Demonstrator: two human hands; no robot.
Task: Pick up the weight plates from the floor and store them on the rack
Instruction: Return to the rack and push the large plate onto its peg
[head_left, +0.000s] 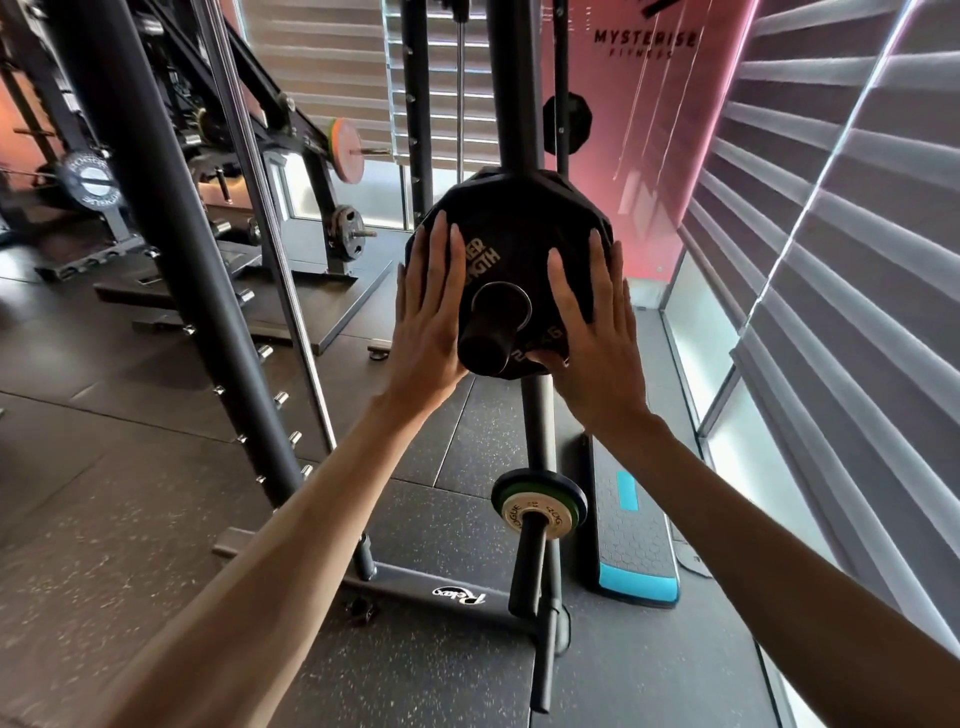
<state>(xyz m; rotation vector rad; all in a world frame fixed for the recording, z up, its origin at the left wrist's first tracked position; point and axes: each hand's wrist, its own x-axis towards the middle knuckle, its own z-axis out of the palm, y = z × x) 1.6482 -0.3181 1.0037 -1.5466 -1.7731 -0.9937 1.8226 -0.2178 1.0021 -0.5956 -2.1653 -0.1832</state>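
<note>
A black many-sided weight plate (511, 218) with white lettering sits on an upper black peg (491, 332) of the rack upright (537, 431). My left hand (428, 317) lies flat on the plate's left face with fingers spread. My right hand (595, 332) lies flat on its right face, the thumb under the lower edge. Both palms press against the plate; neither hand wraps around it. Lower on the same upright, small plates (537, 506) with green and dark rims and a pale face sit on another peg.
The rack's base bar (415, 587) runs across the rubber floor. A black and teal step platform (631, 540) lies right of the upright. Window blinds (831, 260) close in the right side. A large black frame post (171, 249) and more gym machines stand at the left.
</note>
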